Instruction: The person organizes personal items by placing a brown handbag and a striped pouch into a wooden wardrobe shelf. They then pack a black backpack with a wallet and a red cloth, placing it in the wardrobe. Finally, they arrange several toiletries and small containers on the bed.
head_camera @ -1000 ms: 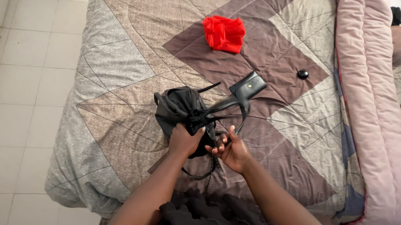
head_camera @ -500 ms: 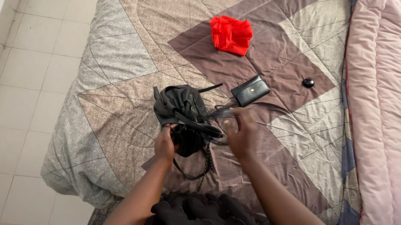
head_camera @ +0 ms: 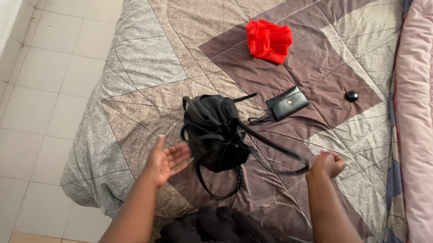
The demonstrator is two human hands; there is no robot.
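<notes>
Bag: a black soft handbag (head_camera: pixel 215 133) is set upright on the bed (head_camera: pixel 136 66), near its front edge, on the patterned grey and brown quilt (head_camera: pixel 330 144).
Strap: a long black strap (head_camera: pixel 275 155) is drawn from the bag toward the right, slightly raised off the quilt.
Left hand: the left hand (head_camera: pixel 166 160) is held palm up just beside the bag's left side; its fingers (head_camera: pixel 178 153) are spread wide and nothing is gripped.
Right hand: the right hand (head_camera: pixel 326 164) is curled into a loose fist at the far end of the strap; the strap appears to be held in it, though the grip itself is hidden.
Wallet: a small black wallet (head_camera: pixel 287 103) is laid flat behind and to the right of the bag.
Button-like piece: a small round black object (head_camera: pixel 351 96) is seen right of the wallet.
Red cloth: a crumpled red cloth (head_camera: pixel 269 40) is laid further back.
Blanket: a pink padded blanket (head_camera: pixel 428 96) is bunched along the bed's right side.
</notes>
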